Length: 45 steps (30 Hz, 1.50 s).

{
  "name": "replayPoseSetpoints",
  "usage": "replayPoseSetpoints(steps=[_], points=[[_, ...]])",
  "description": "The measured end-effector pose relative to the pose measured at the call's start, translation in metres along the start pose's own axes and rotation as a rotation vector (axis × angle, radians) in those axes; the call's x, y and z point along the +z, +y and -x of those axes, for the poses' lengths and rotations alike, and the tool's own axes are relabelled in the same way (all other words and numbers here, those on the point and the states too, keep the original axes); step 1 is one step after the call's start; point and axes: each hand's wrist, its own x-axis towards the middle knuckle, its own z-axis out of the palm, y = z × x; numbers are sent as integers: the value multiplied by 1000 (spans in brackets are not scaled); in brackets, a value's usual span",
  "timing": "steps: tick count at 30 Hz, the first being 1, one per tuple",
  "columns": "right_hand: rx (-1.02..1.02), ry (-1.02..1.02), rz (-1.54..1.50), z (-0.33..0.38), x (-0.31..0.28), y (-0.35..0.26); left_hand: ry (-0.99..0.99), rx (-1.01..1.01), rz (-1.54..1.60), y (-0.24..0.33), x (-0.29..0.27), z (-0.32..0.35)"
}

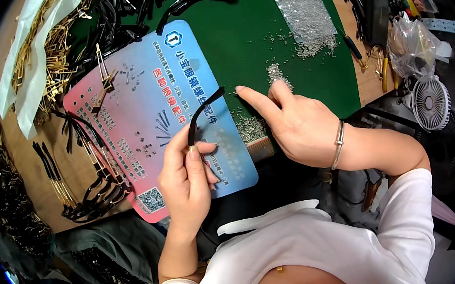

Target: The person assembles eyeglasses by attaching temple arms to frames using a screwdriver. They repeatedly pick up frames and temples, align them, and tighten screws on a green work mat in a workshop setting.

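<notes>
Pinched in my left hand [184, 183] is a black eyeglass temple [196, 117], its curved end reaching up and right toward my right index fingertip. Part of the temple is hidden by the fingers. My right hand [307, 127] has the index finger stretched out to the left and the other fingers bent; I see nothing held in it. That fingertip is over the green cloth [244, 39], beside a pile of tiny metal screws [251, 127]. Under my left hand lies a pink-and-blue printed mat [236, 169] with small dark screws [163, 127] and hinge-like pieces on it.
Black frame parts [125, 10] lie heaped at the back, with gold temples [61, 60] in white wrapping farther left. A row of temples [96, 196] rests at the mat's left. A clear bag of screws [301, 4] has spilled. A screwdriver [353, 49] and small fan [431, 103] are right.
</notes>
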Motion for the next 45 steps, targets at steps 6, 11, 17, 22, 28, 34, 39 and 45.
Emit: replayPoseSetpoints(steps=[6,11,17,22,28,34,39,45], points=[[-6,77,89,-6,5,-6,-47,43,26,-4,-4,-1],[24,13,82,-6,3,-8,-65,33,58,-1,-6,-1],[7,0,86,-8,4,-7,-114,-207,306,16,-11,2],[-5,-56,63,-11,-1,-6,-110,-204,235,12,-2,5],[-152,-269,-536,9,-11,-4,-92,-154,17,15,9,6],[-183,-435,-661,-3,-4,-5,-15,52,-334,10,19,6],[-286,-347,-590,-2,2,0,12,73,-371,9,24,5],[273,-829,-1227,-19,-24,-5,12,97,-426,10,22,4]])
